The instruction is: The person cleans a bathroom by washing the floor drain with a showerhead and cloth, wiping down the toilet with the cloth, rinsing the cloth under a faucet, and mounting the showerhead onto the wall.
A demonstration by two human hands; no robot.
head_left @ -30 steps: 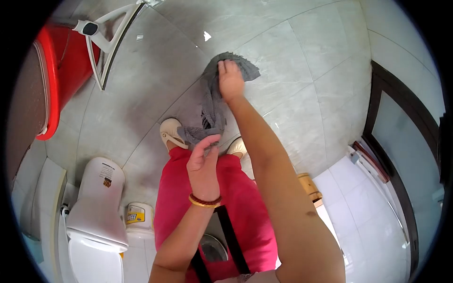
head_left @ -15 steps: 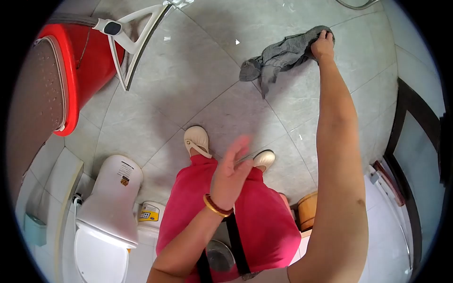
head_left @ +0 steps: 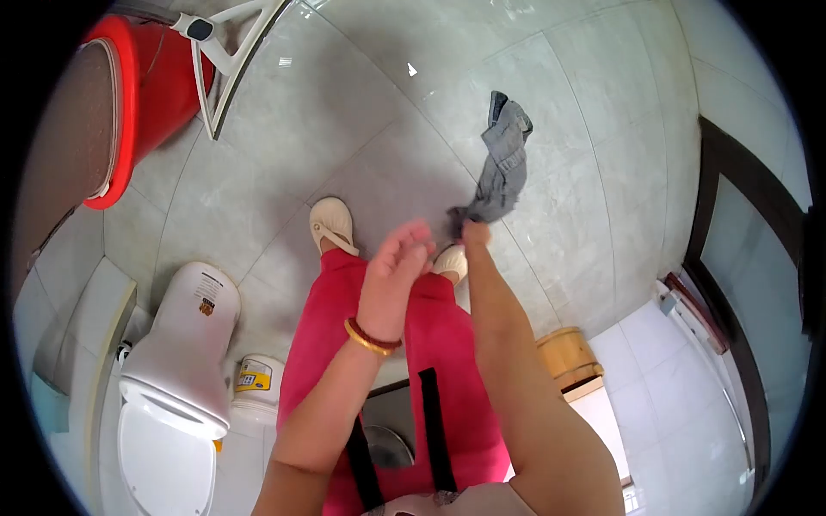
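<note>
A grey cloth [head_left: 502, 176] stretches over the tiled floor [head_left: 379, 163], bunched at its near end and with its far end pointing away. My right hand [head_left: 475, 232] is closed on the near end, beside my right shoe [head_left: 451, 262]. My left hand [head_left: 398, 267] hangs in the air over my legs, fingers loosely curled and apart, with nothing in it. A gold bracelet and a dark red one [head_left: 372, 337] circle the left wrist.
At the upper left stand a red tub [head_left: 159, 86] and a white-framed squeegee [head_left: 225, 64]. A toilet [head_left: 185, 361] and a white bucket [head_left: 256, 383] are at the lower left. On the right are a wooden bucket [head_left: 568, 357] and a dark-framed door [head_left: 710, 198].
My right hand has swept from the far right back close to my right shoe, dragging the cloth with it. The left hand stays raised and empty, and the view has shifted.
</note>
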